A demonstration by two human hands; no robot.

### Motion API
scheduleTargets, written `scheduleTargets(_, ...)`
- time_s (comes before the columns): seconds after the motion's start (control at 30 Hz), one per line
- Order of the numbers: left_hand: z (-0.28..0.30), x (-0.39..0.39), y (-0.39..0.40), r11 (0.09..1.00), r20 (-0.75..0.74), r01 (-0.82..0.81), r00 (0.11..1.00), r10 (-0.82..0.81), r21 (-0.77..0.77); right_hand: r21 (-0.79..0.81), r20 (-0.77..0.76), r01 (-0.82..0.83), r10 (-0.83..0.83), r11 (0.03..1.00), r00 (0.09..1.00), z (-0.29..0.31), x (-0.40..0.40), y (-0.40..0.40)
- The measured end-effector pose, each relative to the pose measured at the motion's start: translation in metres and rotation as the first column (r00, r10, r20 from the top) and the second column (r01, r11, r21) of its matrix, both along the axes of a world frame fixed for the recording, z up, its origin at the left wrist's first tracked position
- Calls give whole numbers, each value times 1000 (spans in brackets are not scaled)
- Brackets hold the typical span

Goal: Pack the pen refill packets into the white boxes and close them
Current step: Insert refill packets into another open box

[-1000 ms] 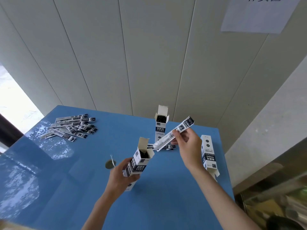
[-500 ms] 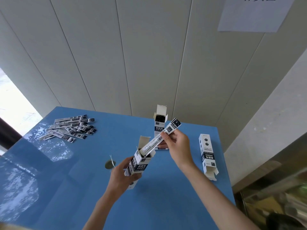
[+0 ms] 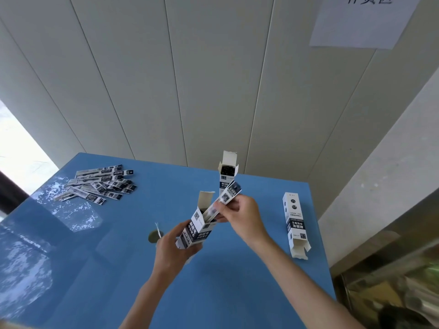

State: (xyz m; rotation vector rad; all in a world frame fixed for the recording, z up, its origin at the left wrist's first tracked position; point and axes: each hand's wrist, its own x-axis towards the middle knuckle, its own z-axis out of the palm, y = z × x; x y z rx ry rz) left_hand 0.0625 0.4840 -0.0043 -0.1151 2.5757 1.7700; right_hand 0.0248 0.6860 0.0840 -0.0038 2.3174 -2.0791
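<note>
My left hand point(image 3: 172, 245) grips a white box point(image 3: 196, 230) with dark labels, tilted, its top flap open. My right hand point(image 3: 240, 216) pinches a pen refill packet point(image 3: 225, 198) whose lower end is inside the box's open mouth. A second white box point(image 3: 227, 176) stands upright behind, flap open, dark contents showing. A third white box point(image 3: 294, 224) lies flat at the right with its near end open. A pile of refill packets point(image 3: 102, 185) lies at the far left of the blue table point(image 3: 213, 293).
A round hole with a white strip point(image 3: 155, 235) sits in the table just left of my left hand. A panelled wall rises behind the table, with a paper sign point(image 3: 361, 20) at the top right. A cluttered shelf point(image 3: 392, 281) borders the table's right edge.
My right hand moved down and left, bringing the packet from above the box into its open mouth. The left hand kept hold of the box.
</note>
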Motion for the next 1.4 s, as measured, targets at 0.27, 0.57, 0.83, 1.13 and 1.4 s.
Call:
scheduleTargets(0.27, 3, 0, -1, 996, -1, 31, 1000, -31, -83, 99, -8, 57, -57, 993, 998, -1, -6, 3)
scheduleTargets(0.57, 7, -2, 5, 990, -20, 43, 999, -46, -135, 212, -29, -75, 83, 974, 996, -1, 3, 0)
scheduleTargets(0.83, 5, -5, 5, 987, -37, 43, 998, -50, -157, 233, 12, -81, 80, 969, 997, 0, 0, 6)
scheduleTargets(1.13, 1, -3, 0, 987, -16, 28, 999, -31, -158, 236, 20, -143, 142, 961, 990, -22, -5, 3)
scheduleTargets(1.4, 5, -2, -19, 991, 41, -65, 997, 70, -115, 759, -56, 75, -50, 647, 997, -89, -40, 35)
